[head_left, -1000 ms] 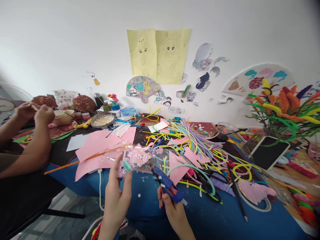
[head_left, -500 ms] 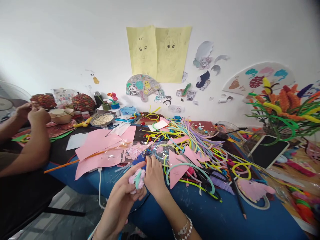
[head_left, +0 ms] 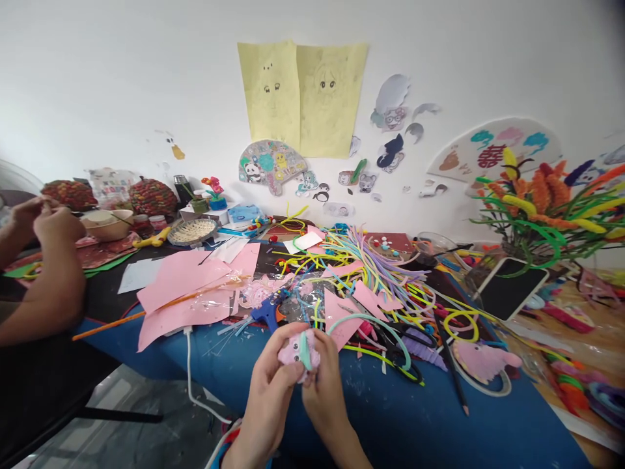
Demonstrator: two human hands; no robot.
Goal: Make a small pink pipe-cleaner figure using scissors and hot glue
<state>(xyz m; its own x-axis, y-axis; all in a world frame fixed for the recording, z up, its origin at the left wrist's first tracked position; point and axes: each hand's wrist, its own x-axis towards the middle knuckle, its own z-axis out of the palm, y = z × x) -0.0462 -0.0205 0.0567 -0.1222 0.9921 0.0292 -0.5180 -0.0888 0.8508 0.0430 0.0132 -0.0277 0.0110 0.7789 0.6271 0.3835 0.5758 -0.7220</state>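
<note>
A small fluffy pink figure [head_left: 295, 352] with dark eyes and a mint-green strip is held between both hands near the table's front edge. My left hand [head_left: 274, 378] grips it from the left, thumb across its lower front. On the other side, my right hand [head_left: 326, 374] closes its fingers around the figure's right edge. A blue glue gun [head_left: 267, 314] lies just beyond my hands, touched by neither. Pink paper sheets [head_left: 185, 280] spread to the left of it.
Pipe cleaners [head_left: 385, 267] lie heaped behind and right, with black scissors [head_left: 407, 371], a pencil [head_left: 456, 378] and a phone [head_left: 510, 288]. Another person's hands [head_left: 53, 218] are at the far left. A white cable [head_left: 192, 371] hangs off the front edge.
My right hand has left the blue glue gun and come back to the pink figure. My left hand has moved right with the figure, whose eyes now show. The view has shifted slightly.
</note>
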